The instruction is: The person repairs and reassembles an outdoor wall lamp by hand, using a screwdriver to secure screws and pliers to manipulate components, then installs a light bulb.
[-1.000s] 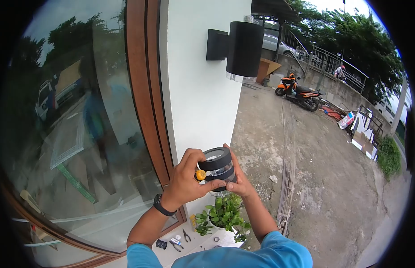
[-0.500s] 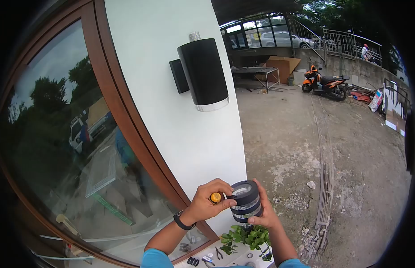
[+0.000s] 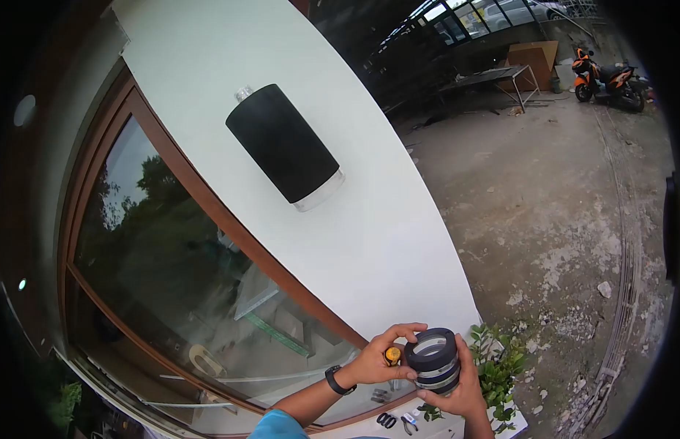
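Note:
My right hand (image 3: 463, 388) grips a round lamp piece (image 3: 432, 358) of clear rings and black bands from its right and lower sides. On the piece's left rim rest the fingertips of my left hand (image 3: 380, 358). Tucked in that closed hand is a tool with a yellow handle end (image 3: 392, 355), probably a screwdriver; its shaft is hidden. Above, a black cylindrical wall lamp (image 3: 283, 143) is fixed to the white wall (image 3: 376, 241), with clear parts at its top and bottom ends.
Pliers (image 3: 408, 424) and black rings (image 3: 386, 420) lie on the white ledge below my hands. A leafy plant (image 3: 501, 373) grows right of the lamp piece. A wood-framed glass door (image 3: 186, 249) stands at left. Farther off are a metal table (image 3: 493, 77) and a motor scooter (image 3: 607, 79).
The view has tilted and turned left, so the wall lamp appears farther left and my hands lower and farther right. Both hands still hold the lamp piece, the yellow-ended tool still in the left.

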The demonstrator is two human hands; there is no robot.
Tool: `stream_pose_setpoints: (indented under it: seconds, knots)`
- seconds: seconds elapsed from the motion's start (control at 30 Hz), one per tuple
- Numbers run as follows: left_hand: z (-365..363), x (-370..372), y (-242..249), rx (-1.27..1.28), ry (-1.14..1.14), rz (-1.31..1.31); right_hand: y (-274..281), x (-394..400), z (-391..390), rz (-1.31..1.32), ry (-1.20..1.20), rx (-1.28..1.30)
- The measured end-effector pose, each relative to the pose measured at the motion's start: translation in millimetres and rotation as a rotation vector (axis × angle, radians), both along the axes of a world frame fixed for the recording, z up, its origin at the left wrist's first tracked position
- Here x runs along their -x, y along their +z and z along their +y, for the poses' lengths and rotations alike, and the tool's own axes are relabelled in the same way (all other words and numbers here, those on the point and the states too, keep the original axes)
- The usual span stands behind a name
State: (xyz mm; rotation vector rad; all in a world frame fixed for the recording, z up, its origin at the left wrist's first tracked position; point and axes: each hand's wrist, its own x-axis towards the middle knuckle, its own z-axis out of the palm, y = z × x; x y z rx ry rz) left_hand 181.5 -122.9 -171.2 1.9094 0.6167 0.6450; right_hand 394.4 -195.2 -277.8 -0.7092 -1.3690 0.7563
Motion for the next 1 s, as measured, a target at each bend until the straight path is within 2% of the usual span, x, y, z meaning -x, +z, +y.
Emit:
stream_pose_setpoints:
  seconds: [0.1,0.17,0.23,0.37,0.63,0.7,0.77,0.83,1.0]
  knots:
    - [8,2,-11,0.139,0.074,-0.03,1,-4,9,-0.021,-0.018,0.014]
    - [10,-5,-8,0.101,0.119,-0.08,6,-10,20,-0.004,0.015,0.003]
    - [17,-10,-4,-0.022,0.047,-0.101,9,-13,29,0.051,0.079,0.005]
    - [19,-9,-5,-0.013,0.107,-0.131,8,-15,39,0.235,0.24,0.068]
    - [19,-2,-16,-0.081,0.242,-0.092,-2,-19,49,0.142,0.309,0.09]
    - [17,-1,-17,0.0,0.25,-0.111,-1,-21,50,0.154,0.373,0.144]
    - [20,0,-16,-0.128,0.241,-0.081,6,-24,56,0.074,0.311,0.127]
    - [20,4,-21,-0.135,0.249,-0.101,14,-17,54,0.086,0.229,0.187]
    - [10,15,-12,-0.188,0.242,-0.203,43,-9,50,-0.009,0.217,0.117]
